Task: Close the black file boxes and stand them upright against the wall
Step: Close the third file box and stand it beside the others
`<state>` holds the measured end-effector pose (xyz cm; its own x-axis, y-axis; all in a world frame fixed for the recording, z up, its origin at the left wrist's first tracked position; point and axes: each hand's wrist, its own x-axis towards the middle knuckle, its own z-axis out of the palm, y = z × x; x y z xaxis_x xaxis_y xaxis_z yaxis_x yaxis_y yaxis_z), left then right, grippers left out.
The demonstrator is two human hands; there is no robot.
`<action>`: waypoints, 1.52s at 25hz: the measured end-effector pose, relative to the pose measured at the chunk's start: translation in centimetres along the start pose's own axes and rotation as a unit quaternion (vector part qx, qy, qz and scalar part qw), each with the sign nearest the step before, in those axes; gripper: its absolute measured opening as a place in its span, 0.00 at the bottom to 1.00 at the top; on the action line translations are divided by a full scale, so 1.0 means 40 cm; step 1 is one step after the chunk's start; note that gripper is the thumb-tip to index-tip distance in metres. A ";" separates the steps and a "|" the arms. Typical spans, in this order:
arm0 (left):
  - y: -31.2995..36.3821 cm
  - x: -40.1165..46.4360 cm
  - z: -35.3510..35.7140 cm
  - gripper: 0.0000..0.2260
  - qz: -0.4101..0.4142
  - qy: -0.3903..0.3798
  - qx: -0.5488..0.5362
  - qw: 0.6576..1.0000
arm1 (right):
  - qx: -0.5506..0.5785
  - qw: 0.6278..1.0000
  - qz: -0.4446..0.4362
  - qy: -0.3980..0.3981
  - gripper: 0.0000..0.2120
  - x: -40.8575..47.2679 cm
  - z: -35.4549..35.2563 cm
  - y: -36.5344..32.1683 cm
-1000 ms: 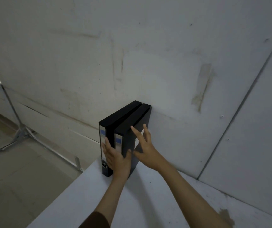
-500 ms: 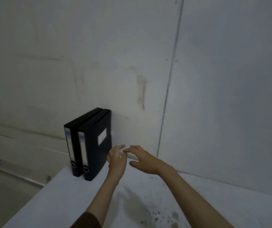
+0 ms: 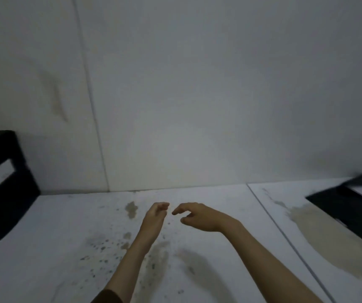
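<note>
Head view is showing a person's two bare hands hanging over the middle of a white counter (image 3: 66,226), close together and gripping nothing. The left hand (image 3: 155,217) is reaching forward with its fingers loosely curled, and the right hand (image 3: 197,216) is hovering just beside it, palm down, fingers drooping and slack. Their fingertips are lying near each other but are not touching.

At the far left edge, a black file box (image 3: 5,184) is standing upright on the counter with its back against the pale wall (image 3: 197,84); a white label is showing on its side. How many boxes are standing there is hard to tell, since the frame is cutting them off. At the far right, another black file box (image 3: 350,204) is lying flat on the counter near the wall, looking open, with something white showing inside it. Both are sitting well apart from the hands.

Brownish stains and dark specks are marking the counter under and around the forearms, and a thin seam is running across it on the right.
</note>
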<state>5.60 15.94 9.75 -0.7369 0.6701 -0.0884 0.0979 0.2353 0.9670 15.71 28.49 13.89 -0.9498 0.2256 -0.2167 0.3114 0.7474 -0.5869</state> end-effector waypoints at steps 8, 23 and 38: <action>-0.084 0.034 0.354 0.10 -0.022 -0.225 0.113 0.968 | 0.100 0.977 0.169 0.081 0.15 -0.219 -0.003 0.404; -0.297 0.077 0.467 0.24 -0.040 -0.241 0.324 0.914 | 0.015 0.946 0.316 0.072 0.27 -0.192 0.188 0.676; -0.228 0.065 0.699 0.19 -0.122 -0.118 0.326 0.930 | -0.022 0.997 0.068 0.014 0.23 -0.328 0.102 0.863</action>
<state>21.48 35.21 -5.97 -0.6305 0.6582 -0.4115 0.3885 0.7265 0.5667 39.03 48.76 -6.72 -0.8995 0.3432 -0.2703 0.4364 0.7349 -0.5191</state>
